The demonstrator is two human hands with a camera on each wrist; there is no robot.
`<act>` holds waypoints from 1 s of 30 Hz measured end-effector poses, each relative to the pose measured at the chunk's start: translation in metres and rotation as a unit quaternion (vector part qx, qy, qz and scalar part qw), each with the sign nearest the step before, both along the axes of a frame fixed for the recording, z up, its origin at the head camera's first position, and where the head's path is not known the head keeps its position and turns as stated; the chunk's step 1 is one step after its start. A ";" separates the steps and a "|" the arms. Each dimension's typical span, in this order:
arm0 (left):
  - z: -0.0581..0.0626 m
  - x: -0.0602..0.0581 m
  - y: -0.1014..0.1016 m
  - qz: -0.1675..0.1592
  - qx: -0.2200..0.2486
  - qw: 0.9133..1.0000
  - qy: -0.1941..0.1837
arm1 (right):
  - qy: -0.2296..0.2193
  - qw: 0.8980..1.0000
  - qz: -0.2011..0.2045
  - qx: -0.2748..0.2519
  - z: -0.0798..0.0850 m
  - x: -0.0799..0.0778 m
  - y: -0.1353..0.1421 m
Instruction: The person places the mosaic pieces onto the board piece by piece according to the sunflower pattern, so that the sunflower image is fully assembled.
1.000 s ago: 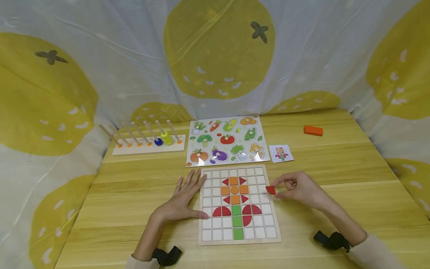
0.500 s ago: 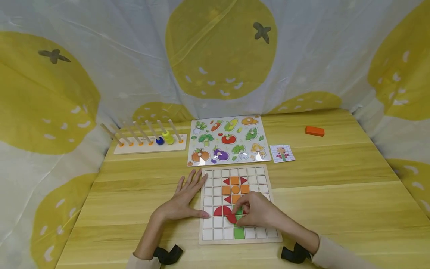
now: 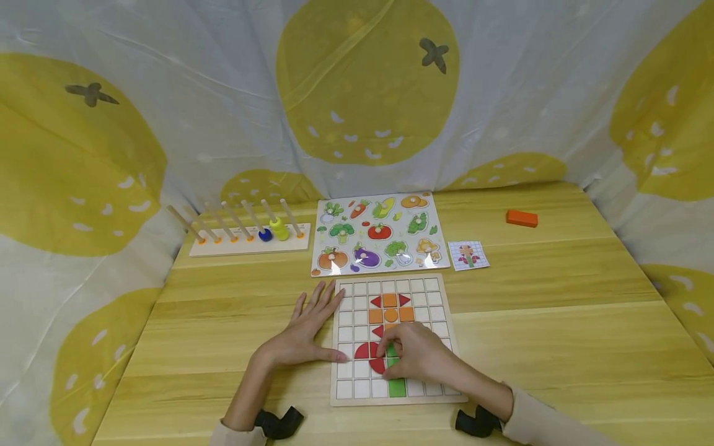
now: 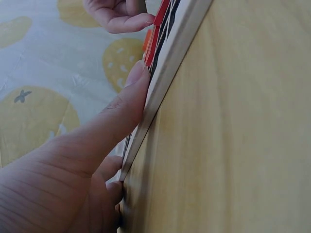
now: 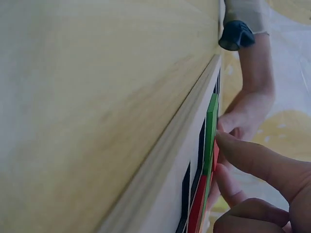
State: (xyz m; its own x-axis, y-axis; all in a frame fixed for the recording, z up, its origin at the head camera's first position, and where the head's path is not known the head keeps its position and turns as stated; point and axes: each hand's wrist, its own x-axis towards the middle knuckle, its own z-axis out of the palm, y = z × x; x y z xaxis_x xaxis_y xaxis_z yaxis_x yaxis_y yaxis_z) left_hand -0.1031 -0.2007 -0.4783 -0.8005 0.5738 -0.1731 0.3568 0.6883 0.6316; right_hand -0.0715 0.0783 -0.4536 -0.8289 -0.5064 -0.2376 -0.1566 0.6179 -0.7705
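A wooden grid board lies on the table, bearing red, orange and green flat pieces. My right hand is over its lower middle, thumb and index finger pinching a red quarter-circle piece. That piece lies at a cell left of the green squares, just below two other red quarter-circles. My left hand rests at the board's left edge with fingers spread and thumb on its rim, also seen in the left wrist view. The right hand hides the red pieces right of the green column.
Behind the board lies a vegetable knob puzzle. A small pattern card sits to its right, an orange block farther right. At the back left stands a peg stand with blue and yellow beads.
My right hand has carried the red quarter-circle from the board's right side leftward to the cell beside the green squares, and lowered it there. The left hand stays put.
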 end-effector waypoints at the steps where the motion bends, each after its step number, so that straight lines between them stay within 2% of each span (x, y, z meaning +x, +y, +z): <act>1: 0.000 0.000 0.000 0.000 0.000 1.000 0.000 | -0.001 1.000 0.000 -0.002 0.000 0.000 0.000; 17: 0.001 -0.001 0.001 -0.002 -0.003 1.000 0.003 | 0.013 1.000 -0.007 0.000 -0.002 -0.001 -0.001; 30: 0.000 -0.001 0.001 -0.001 -0.005 1.000 0.000 | 0.031 0.999 0.003 -0.014 -0.001 0.000 0.002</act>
State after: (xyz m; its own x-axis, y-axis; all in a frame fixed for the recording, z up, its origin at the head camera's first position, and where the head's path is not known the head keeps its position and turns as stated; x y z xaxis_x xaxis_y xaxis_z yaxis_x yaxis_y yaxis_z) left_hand -0.1037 -0.1999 -0.4786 -0.7995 0.5732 -0.1794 0.3572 0.6939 0.6253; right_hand -0.0715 0.0802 -0.4544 -0.8388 -0.5167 -0.1716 -0.2081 0.5955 -0.7759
